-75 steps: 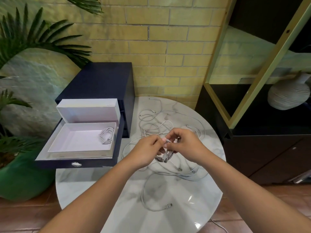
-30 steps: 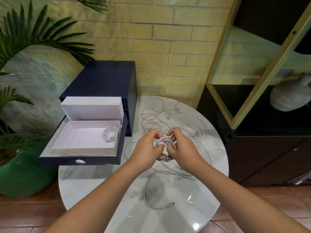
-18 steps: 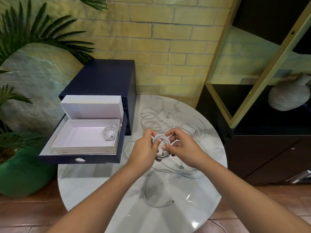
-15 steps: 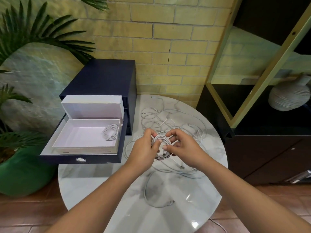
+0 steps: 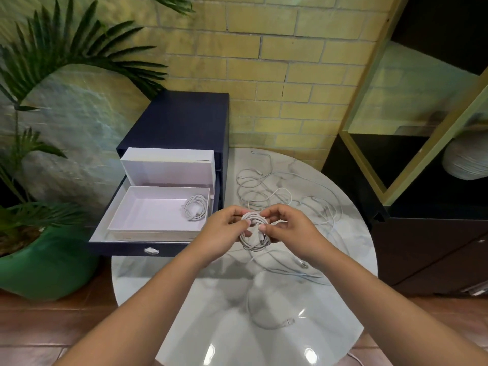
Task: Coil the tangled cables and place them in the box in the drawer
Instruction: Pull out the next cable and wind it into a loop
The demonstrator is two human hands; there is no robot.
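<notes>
Box floor bare left of its coil; raised lid behind.

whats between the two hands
A coiled white cable, held by the left hand and right hand over the table; the head view shows it.

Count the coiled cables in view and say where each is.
2. One coiled cable lies in the white box in the drawer; the second coil is held by the left hand and right hand over the marble table. Loose cables excluded.
</notes>
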